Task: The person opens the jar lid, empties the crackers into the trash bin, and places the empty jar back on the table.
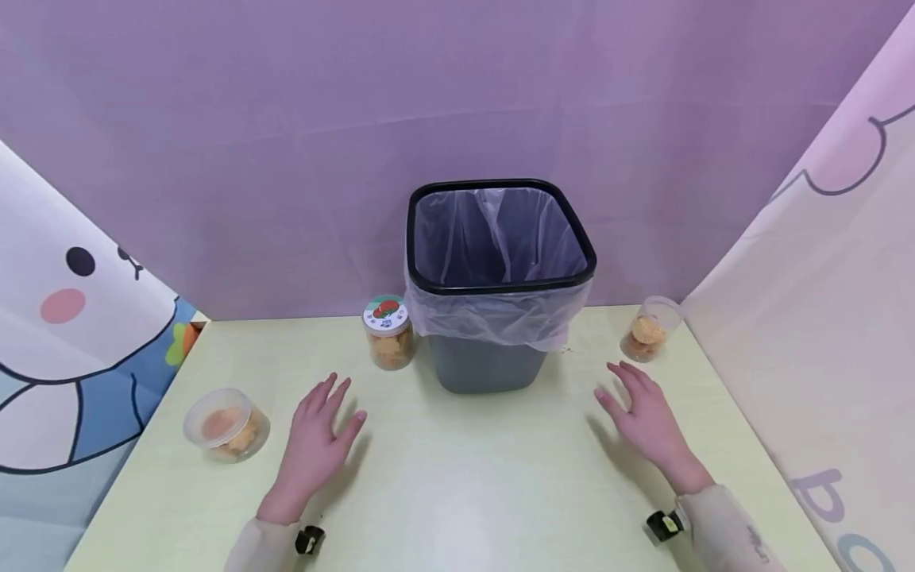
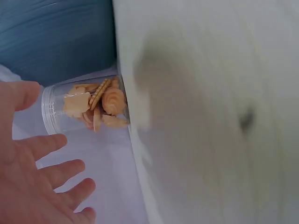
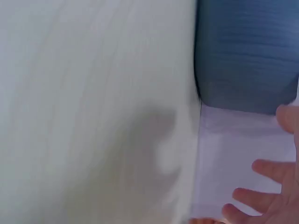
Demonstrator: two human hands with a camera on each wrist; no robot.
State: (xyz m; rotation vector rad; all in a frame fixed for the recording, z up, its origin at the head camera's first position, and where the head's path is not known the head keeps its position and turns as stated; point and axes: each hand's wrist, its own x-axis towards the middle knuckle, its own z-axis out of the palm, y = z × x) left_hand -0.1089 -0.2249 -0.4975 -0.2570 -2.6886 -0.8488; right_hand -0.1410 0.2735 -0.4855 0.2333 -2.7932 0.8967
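My left hand (image 1: 314,445) hovers over the table with its fingers spread and holds nothing. To its left is a low clear tub (image 1: 229,425) with biscuits inside. Beyond its fingertips, a clear jar (image 1: 389,342) of biscuits with a printed tomato-picture lid stands against the bin's left side; the left wrist view shows the jar's mixed biscuits (image 2: 103,105) from the side. My right hand (image 1: 646,421) is likewise raised with fingers apart, nothing in it. Just past it stands a clear cup (image 1: 649,332) of biscuits.
A grey-blue trash bin (image 1: 489,369) with a black rim and a translucent liner bag (image 1: 500,314) stands at the table's back middle. Behind the pale table (image 1: 472,477) hangs a purple curtain (image 1: 300,159); printed cloths flank both sides.
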